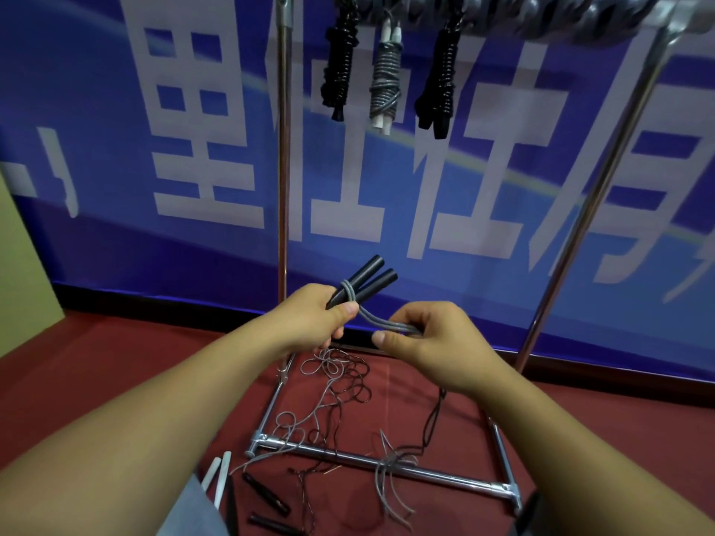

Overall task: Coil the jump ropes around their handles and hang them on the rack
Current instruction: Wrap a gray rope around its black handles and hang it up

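My left hand (315, 317) grips two black handles (367, 278) held side by side, pointing up and to the right. A grey rope (381, 323) loops once around the handles and runs as a doubled strand to my right hand (429, 342), which pinches it. The rest of this rope hangs down out of sight behind my hands. Three coiled ropes hang from the rack's top bar (580, 17): a black one (338, 67), a grey one with white handles (385, 79) and another black one (441, 79).
Loose grey and dark ropes (336, 384) lie tangled on the red floor across the rack's chrome base bar (387, 468). White handles (218, 475) and black handles (267, 493) lie at the bottom left. Chrome uprights (283, 168) stand before a blue banner.
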`<state>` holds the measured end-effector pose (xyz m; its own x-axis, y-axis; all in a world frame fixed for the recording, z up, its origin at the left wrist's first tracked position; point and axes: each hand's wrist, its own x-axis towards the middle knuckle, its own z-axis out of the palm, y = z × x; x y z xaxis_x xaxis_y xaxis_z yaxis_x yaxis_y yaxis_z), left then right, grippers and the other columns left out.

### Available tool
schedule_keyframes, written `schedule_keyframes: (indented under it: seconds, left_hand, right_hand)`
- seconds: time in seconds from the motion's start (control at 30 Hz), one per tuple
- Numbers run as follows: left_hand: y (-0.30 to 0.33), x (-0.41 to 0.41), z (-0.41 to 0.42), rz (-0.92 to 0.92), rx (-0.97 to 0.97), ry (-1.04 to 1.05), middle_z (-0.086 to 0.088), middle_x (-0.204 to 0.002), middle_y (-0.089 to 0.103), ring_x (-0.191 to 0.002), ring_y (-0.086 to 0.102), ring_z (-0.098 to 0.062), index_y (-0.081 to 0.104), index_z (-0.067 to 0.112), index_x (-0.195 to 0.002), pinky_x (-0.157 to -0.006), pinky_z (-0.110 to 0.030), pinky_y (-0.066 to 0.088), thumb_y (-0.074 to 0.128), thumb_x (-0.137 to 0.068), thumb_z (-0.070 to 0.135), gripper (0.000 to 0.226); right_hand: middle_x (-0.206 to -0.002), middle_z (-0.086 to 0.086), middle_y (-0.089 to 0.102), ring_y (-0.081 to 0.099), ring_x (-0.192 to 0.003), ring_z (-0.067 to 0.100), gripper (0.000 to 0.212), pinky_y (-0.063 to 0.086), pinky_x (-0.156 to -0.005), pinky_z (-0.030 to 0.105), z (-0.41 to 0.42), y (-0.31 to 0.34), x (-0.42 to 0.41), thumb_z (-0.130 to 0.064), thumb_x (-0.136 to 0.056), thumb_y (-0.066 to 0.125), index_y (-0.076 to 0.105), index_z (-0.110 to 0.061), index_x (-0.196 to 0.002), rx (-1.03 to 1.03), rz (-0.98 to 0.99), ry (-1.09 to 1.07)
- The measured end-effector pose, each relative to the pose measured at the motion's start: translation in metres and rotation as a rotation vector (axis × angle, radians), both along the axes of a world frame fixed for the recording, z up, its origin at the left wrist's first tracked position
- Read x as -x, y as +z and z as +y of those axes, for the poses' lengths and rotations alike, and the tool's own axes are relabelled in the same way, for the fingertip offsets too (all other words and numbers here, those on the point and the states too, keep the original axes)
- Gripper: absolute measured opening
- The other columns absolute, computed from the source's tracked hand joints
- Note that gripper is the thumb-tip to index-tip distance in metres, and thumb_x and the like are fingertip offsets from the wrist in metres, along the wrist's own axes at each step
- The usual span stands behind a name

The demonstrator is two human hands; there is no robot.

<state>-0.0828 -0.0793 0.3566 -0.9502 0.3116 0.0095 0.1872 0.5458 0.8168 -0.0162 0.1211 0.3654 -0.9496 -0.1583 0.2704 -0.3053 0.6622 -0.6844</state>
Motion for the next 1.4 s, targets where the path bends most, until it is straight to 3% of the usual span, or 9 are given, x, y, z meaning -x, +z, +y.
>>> schedule_keyframes:
  seconds: [0.1, 0.23, 0.37, 0.63, 0.87, 1.0, 1.17, 1.3, 1.4]
  left_hand:
    - [-0.002, -0.001, 0.005, 0.079, 0.113, 0.022, 0.000, -0.078, 0.069, -0.065, 0.061, -0.014, 0.061, 0.017, -0.095, -0.068, -0.037, 0.052, 0.054, -0.101, 0.039, 0.025]
    - [-0.007, -0.004, 0.011, 0.165, 0.289, 0.032, -0.003, -0.087, 0.067, -0.082, 0.067, -0.022, 0.059, 0.019, -0.099, -0.077, -0.044, 0.056, 0.055, -0.099, 0.046, 0.027]
    - [-0.010, -0.009, 0.017, 0.143, 0.415, -0.078, -0.001, -0.086, 0.062, -0.078, 0.062, -0.020, 0.053, 0.027, -0.089, -0.066, -0.034, 0.047, 0.056, -0.099, 0.043, 0.020]
    - [-0.008, -0.017, 0.024, 0.100, 0.464, -0.217, -0.004, -0.087, 0.065, -0.084, 0.067, -0.024, 0.055, 0.021, -0.093, -0.080, -0.045, 0.055, 0.056, -0.099, 0.043, 0.024]
    - [-0.004, -0.027, 0.029, 0.108, 0.502, -0.279, -0.004, -0.082, 0.065, -0.080, 0.066, -0.024, 0.058, 0.012, -0.103, -0.067, -0.034, 0.049, 0.053, -0.101, 0.044, 0.033]
    - [-0.001, -0.032, 0.031, 0.126, 0.526, -0.306, 0.001, -0.078, 0.062, -0.062, 0.057, -0.010, 0.057, 0.009, -0.110, -0.053, -0.021, 0.041, 0.052, -0.101, 0.042, 0.035]
    - [-0.004, -0.031, 0.031, 0.150, 0.563, -0.332, -0.003, -0.082, 0.059, -0.078, 0.062, -0.024, 0.057, 0.009, -0.104, -0.067, -0.036, 0.048, 0.053, -0.100, 0.044, 0.035]
    - [-0.006, -0.031, 0.029, 0.214, 0.679, -0.336, 0.005, -0.076, 0.052, -0.064, 0.050, -0.013, 0.056, 0.017, -0.102, -0.058, -0.032, 0.038, 0.053, -0.100, 0.046, 0.029]
    - [-0.006, -0.032, 0.027, 0.304, 0.778, -0.342, 0.005, -0.077, 0.053, -0.068, 0.052, -0.014, 0.055, 0.020, -0.108, -0.064, -0.035, 0.044, 0.051, -0.100, 0.048, 0.029]
  right_hand:
    - [-0.053, -0.017, 0.054, 0.046, -0.050, 0.004, 0.024, 0.035, -0.050, 0.019, 0.000, -0.003, -0.001, -0.037, -0.089, 0.072, 0.065, -0.021, -0.072, -0.062, 0.092, -0.035]
    - [-0.067, -0.014, 0.055, 0.052, -0.067, 0.005, 0.018, 0.044, -0.061, 0.030, 0.002, -0.006, -0.002, -0.042, -0.093, 0.064, 0.067, -0.027, -0.084, -0.208, 0.262, -0.068]
    - [-0.076, -0.014, 0.049, 0.049, -0.073, 0.010, 0.017, 0.040, -0.063, 0.032, 0.004, -0.007, -0.001, -0.042, -0.096, 0.059, 0.067, -0.026, -0.094, -0.299, 0.311, -0.094]
    - [-0.083, -0.008, 0.055, 0.056, -0.080, 0.020, 0.029, 0.044, -0.068, 0.037, 0.009, -0.007, 0.002, -0.048, -0.099, 0.053, 0.067, -0.023, -0.095, -0.340, 0.303, -0.155]
    - [-0.081, -0.004, 0.054, 0.055, -0.077, 0.022, 0.038, 0.036, -0.061, 0.033, 0.012, -0.010, 0.005, -0.053, -0.098, 0.049, 0.070, -0.021, -0.093, -0.358, 0.308, -0.217]
    - [-0.080, -0.005, 0.052, 0.054, -0.076, 0.022, 0.038, 0.035, -0.062, 0.033, 0.013, -0.011, 0.007, -0.052, -0.098, 0.050, 0.068, -0.019, -0.091, -0.357, 0.299, -0.240]
    - [-0.080, -0.005, 0.054, 0.054, -0.077, 0.023, 0.035, 0.038, -0.063, 0.034, 0.012, -0.012, 0.008, -0.051, -0.097, 0.054, 0.066, -0.020, -0.086, -0.361, 0.287, -0.231]
    - [-0.077, -0.007, 0.056, 0.055, -0.075, 0.019, 0.035, 0.041, -0.063, 0.034, 0.012, -0.014, 0.009, -0.056, -0.091, 0.060, 0.062, -0.024, -0.079, -0.357, 0.238, -0.216]
    - [-0.069, -0.008, 0.060, 0.058, -0.070, 0.015, 0.037, 0.044, -0.060, 0.031, 0.015, -0.013, 0.013, -0.062, -0.081, 0.069, 0.061, -0.027, -0.073, -0.274, 0.154, -0.265]
